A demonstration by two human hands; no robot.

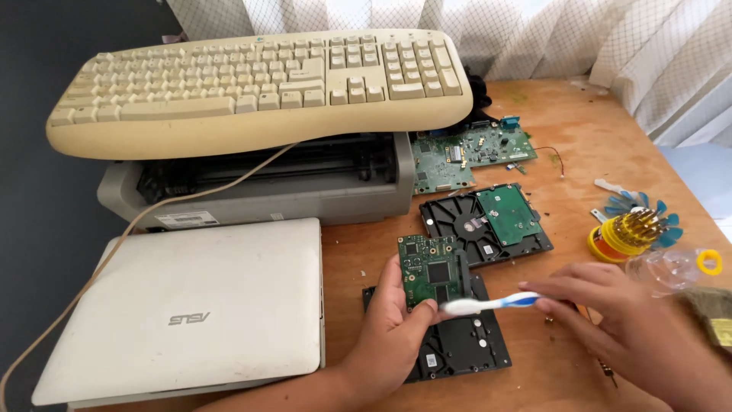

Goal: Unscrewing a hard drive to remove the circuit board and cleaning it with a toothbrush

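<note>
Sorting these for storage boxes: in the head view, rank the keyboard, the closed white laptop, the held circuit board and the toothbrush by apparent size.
1. Keyboard, though the closed white laptop looks similar; unsure.
2. Held circuit board in the left hand.
3. Toothbrush in the right hand.

**Item count on the work surface**

Hard drives: two, one (488,223) bearing its board, one (457,343) bare. Loose circuit boards: two, one held (431,268), one (469,155) lying flat. Keyboard (252,84): one. Laptop (191,305): one. Printer (259,191): one. Toothbrush (492,304): one. Screwdriver-bit set (629,233): one.
</note>
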